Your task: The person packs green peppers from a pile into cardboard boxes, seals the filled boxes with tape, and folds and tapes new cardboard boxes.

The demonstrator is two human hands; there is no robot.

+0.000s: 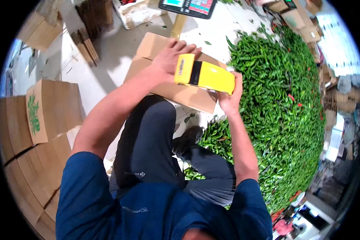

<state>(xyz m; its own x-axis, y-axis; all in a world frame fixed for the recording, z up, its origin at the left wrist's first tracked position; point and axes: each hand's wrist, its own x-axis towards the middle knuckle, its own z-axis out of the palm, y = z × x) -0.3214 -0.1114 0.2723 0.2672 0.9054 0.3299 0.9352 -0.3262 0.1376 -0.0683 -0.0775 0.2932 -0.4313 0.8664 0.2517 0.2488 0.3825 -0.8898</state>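
Observation:
A closed cardboard box (196, 100) sits in front of my knees. My left hand (168, 62) lies across its top, fingers stretched toward the far edge. Above the box's right side, my right hand (232, 96) grips a yellow tape dispenser (214, 76) with a black band and a barcode label at its left end. The dispenser's left end is close to my left hand and overlaps it in view. Its underside is hidden, so I cannot tell whether it touches the box.
A large heap of green chili peppers (280, 112) with a few red ones covers the floor on the right. Cardboard boxes (54, 108) are stacked at left, with flattened cardboard (84, 44) behind. A digital scale (190, 6) and a white foam box (138, 14) stand beyond.

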